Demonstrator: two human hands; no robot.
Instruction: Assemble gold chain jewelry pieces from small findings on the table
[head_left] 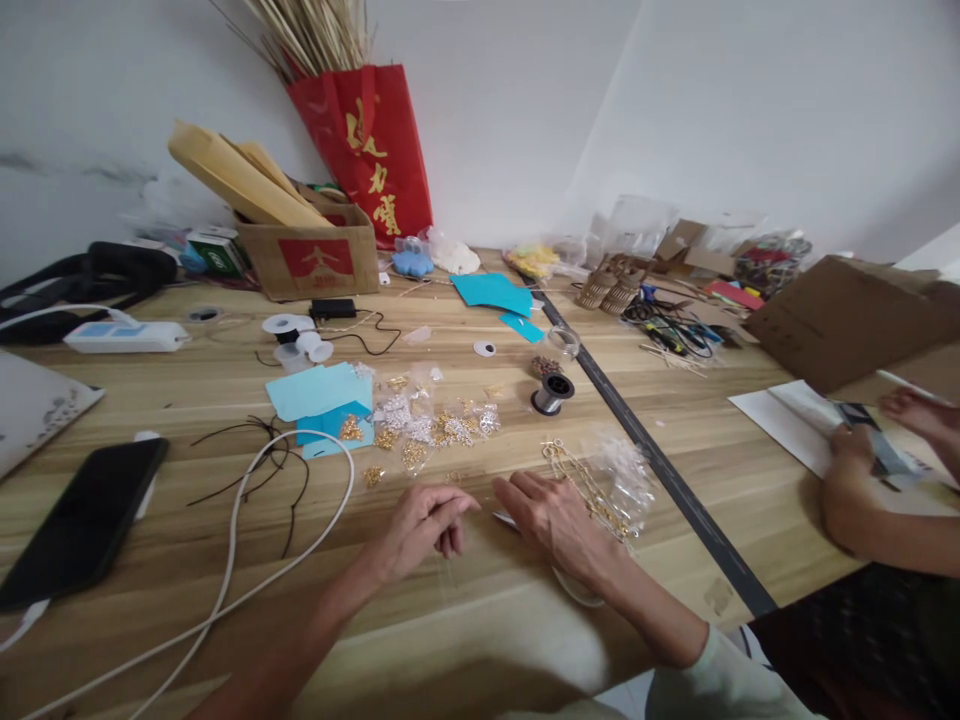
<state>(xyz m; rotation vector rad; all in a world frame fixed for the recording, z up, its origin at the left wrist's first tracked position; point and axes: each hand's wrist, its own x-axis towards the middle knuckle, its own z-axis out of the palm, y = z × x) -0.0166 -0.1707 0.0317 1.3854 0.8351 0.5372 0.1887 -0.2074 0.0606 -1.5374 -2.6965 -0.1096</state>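
Observation:
My left hand [424, 525] hovers over the near middle of the table, thumb and forefinger pinched together. A faint clear strand [448, 575] hangs below it; what the fingertips hold is too fine to make out. Close on its right, my right hand [544, 515] is closed, its fingers curled down. From under them sticks the silver tip of a pointed metal tool [505, 519], the rest hidden. A pale loop [581, 592] shows below the right wrist. Gold chains [581, 480] and clear plastic bags [626, 485] lie beside this hand. Small bags of gold and silver findings [412, 430] lie beyond both hands.
A wire spool [553, 394] stands beyond my hands. A white cable [236, 510] and phone [82, 520] lie left, blue sheets [322, 390] ahead. A dark strip [645, 440] crosses the table. At right, a co-worker's hands [855, 460] work near a cardboard box [847, 320].

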